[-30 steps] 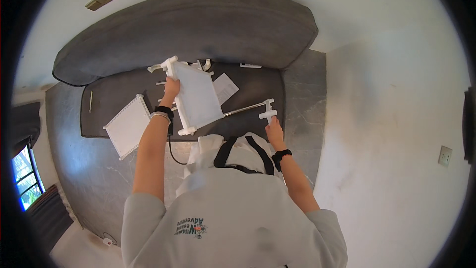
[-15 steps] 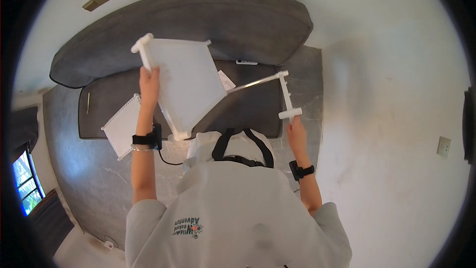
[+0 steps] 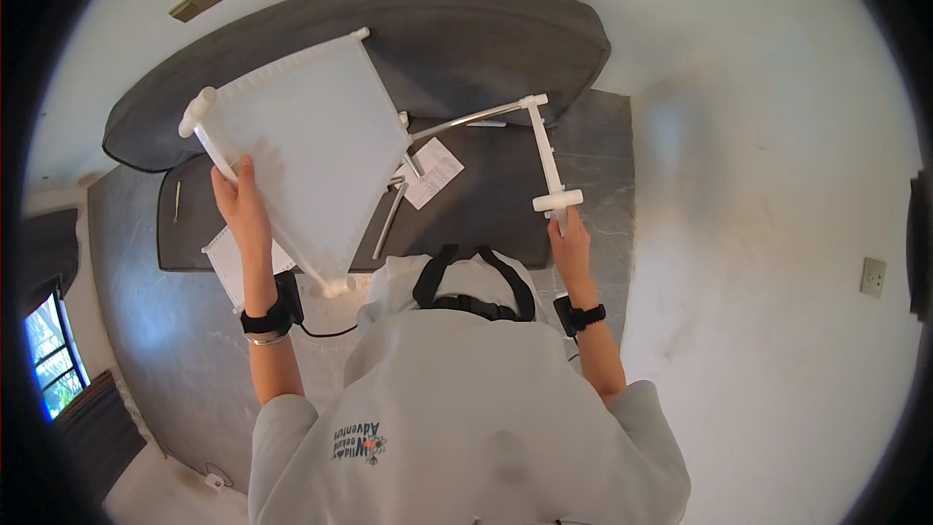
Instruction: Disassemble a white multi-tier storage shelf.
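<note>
A white rack frame (image 3: 301, 136) with a pale sheet panel and tubular edges is held tilted above the sofa seat. My left hand (image 3: 243, 214) is closed round the frame's left bar, the thumb lying along the panel. From the panel's right side a metal rod (image 3: 471, 122) runs to a white end bar (image 3: 544, 151) with a short crosspiece (image 3: 557, 201). My right hand (image 3: 571, 248) is closed on the lower end of that bar, just below the crosspiece. More metal tubes (image 3: 391, 222) show by the panel's right edge; the frame hides how they join.
A dark grey sofa (image 3: 476, 209) lies in front of me, its curved backrest (image 3: 408, 5) behind. A printed paper sheet (image 3: 433, 173) rests on the seat. Partly under my left arm is another white panel (image 3: 229, 267). The right-hand wall (image 3: 758, 233) stands close.
The frame has swung left and away, its panel tilting. My left hand moved left, and my right hand shifted slightly left. The paper and metal tubes are now more exposed.
</note>
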### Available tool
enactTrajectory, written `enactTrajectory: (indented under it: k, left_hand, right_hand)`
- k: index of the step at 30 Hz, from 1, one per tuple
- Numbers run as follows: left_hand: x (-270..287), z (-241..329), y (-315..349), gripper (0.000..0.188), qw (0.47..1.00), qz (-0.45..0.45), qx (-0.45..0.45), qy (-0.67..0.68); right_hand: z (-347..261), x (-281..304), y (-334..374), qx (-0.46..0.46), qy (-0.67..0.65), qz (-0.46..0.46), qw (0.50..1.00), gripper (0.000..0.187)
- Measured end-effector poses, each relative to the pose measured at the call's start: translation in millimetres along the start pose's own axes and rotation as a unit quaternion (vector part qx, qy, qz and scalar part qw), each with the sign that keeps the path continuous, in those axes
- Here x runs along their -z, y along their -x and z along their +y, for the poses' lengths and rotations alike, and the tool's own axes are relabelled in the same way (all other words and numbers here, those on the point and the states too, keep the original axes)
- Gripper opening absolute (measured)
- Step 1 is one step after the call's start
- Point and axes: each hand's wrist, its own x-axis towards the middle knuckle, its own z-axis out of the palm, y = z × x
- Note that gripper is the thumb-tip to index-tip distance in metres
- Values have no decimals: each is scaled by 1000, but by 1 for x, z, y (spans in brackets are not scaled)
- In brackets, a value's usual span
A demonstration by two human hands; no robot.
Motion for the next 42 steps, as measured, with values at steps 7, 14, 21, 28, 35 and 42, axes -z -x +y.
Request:
enactTrajectory:
  k: [7, 14, 21, 28, 35, 42]
  left_hand:
    - [14, 17, 38, 22, 999, 27, -47, 0]
    - [0, 8, 41, 23, 998, 19, -46, 25]
    - [-2, 6, 47, 21, 997, 9, -68, 31]
    - [-4, 13, 55, 20, 995, -1, -93, 29]
    - [-3, 24, 55, 21, 995, -10, -90, 43]
    - [4, 24, 57, 27, 996, -20, -77, 28]
  right_hand:
    - [20, -27, 10, -27, -85, 18, 996, 37]
    - [9, -46, 0, -10, -128, 12, 992, 46]
    - [36, -10, -6, 9, -36, -187, 982, 56]
    - [91, 23, -86, 17, -3, -466, 885, 33]
    - [38, 9, -186, -232, 24, -314, 920, 41]
    - [11, -47, -188, -271, 86, -294, 913, 61]
